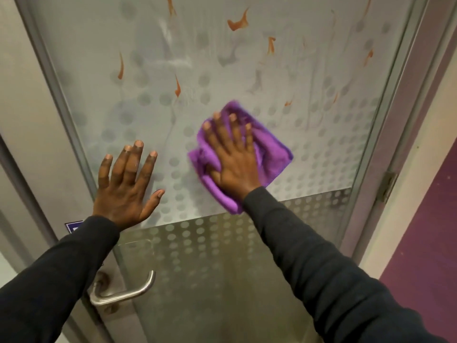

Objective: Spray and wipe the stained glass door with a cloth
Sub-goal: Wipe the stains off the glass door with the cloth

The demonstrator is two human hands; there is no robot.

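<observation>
A frosted glass door (222,78) with a dotted pattern fills the view. Several orange-brown stain streaks (238,22) mark its upper part, and wet smears run down the glass. My right hand (235,159) lies flat with straight fingers on a crumpled purple cloth (272,149), pressing it against the glass at mid-height. My left hand (126,186) rests flat on the glass near the door's left edge, fingers spread, holding nothing. No spray bottle is in view.
A metal lever handle (128,293) sticks out at the lower left of the door. A metal door frame (385,134) with a hinge (387,185) runs down the right side, beside a purple wall (425,231).
</observation>
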